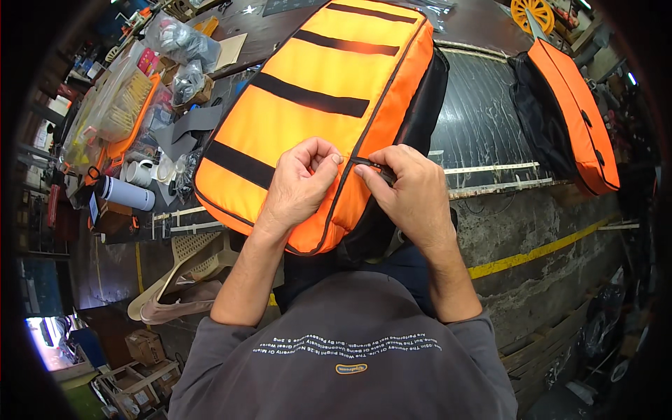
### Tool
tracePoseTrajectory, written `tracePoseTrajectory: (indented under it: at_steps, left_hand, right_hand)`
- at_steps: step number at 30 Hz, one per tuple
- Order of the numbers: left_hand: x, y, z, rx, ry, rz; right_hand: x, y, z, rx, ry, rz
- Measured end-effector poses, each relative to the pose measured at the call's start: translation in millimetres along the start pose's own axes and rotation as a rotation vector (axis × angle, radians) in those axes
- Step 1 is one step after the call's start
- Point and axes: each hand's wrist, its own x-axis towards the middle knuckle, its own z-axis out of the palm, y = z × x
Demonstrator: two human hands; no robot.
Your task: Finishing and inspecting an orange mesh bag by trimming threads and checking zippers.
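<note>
A large orange bag (308,66) with black strips across its face and black piping along its edge lies before me, its near end at the table's front edge. My left hand (302,183) rests on the bag's near part, thumb and forefinger pinched together beside the piping; whatever is between them is too small to make out. Just right of it, my right hand (414,192) is closed at the orange side panel. Between its thumb and fingers is a small dark piece (365,162) reaching to the piping; its kind does not show clearly.
A second orange and black bag (570,105) lies on the right end of the dark table (476,105). At left are a light blue tumbler (127,194), a white mug (138,173), plastic bags (183,42) and an orange-edged bin (133,126). A beige plastic chair (183,269) stands below.
</note>
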Motion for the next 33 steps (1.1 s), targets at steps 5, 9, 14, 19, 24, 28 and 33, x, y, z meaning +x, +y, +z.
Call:
tracePoseTrajectory:
  at_steps: [5, 9, 14, 19, 24, 28, 33]
  left_hand:
    - [0.0, 0.2, -0.3, -0.003, -0.017, 0.000]
    - [0.7, 0.5, 0.1, 0.000, -0.023, 0.002]
    - [-0.1, 0.9, 0.2, -0.007, -0.016, -0.010]
    - [-0.6, 1.0, 1.0, -0.004, -0.022, -0.002]
    - [-1.0, -1.5, -0.8, -0.020, -0.029, -0.004]
    - [1.0, 1.0, 0.4, -0.005, -0.027, 0.004]
    - [0.3, -1.2, -1.3, -0.033, -0.014, 0.001]
  right_hand:
    - [2.1, 0.7, 0.8, -0.048, -0.031, -0.032]
    - [4.4, 2.2, 3.4, -0.070, -0.029, -0.060]
    - [3.0, -0.4, -2.0, -0.038, -0.043, -0.009]
    - [3.2, -0.1, 4.9, -0.081, -0.032, -0.049]
    - [2.3, -4.8, 3.6, -0.127, -0.034, -0.049]
    - [2.4, 1.8, 2.8, -0.087, -0.029, -0.054]
    - [0.1, -0.9, 0.0, -0.059, -0.009, -0.033]
